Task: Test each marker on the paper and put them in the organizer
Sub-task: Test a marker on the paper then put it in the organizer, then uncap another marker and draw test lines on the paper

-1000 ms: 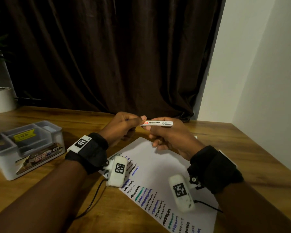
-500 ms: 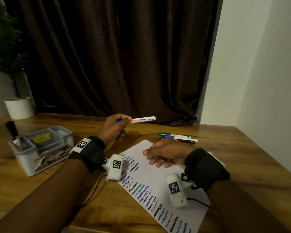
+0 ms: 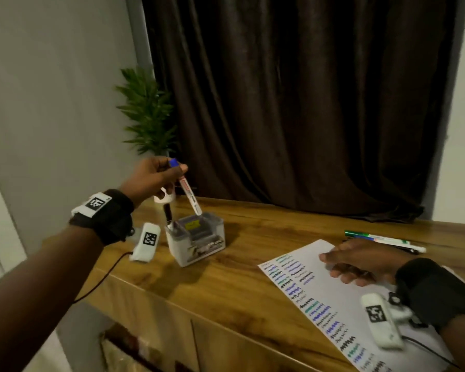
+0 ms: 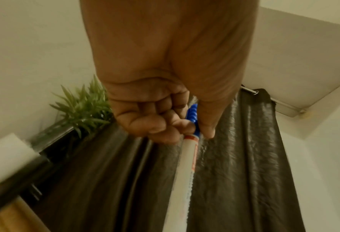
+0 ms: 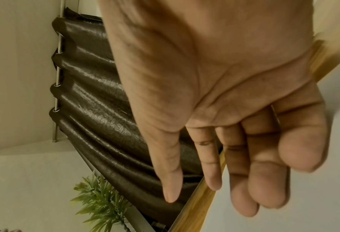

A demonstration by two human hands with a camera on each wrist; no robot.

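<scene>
My left hand [image 3: 156, 175] pinches a white whiteboard marker [image 3: 189, 194] by its blue cap end and holds it nearly upright, its lower end just above the clear organizer [image 3: 199, 249]. In the left wrist view the fingers [image 4: 155, 125] curl round the blue cap [image 4: 193, 116] with the marker [image 4: 183, 180] pointing away. A dark-topped marker [image 3: 168, 212] stands in the organizer's left compartment. My right hand [image 3: 360, 264] lies flat with relaxed fingers on the white paper [image 3: 341, 312] covered in scribble lines. Its fingers [image 5: 264, 172] are straight and hold nothing.
Green, blue and black markers [image 3: 381, 240] lie on the wooden table [image 3: 239, 285] behind the paper. A potted plant [image 3: 148, 114] stands by the dark curtain [image 3: 293, 103]. The table's left edge runs close to the organizer.
The right hand let go of the marker and dropped onto the paper. The left hand carried the marker leftward and tipped it upright over the organizer. The head view swung left.
</scene>
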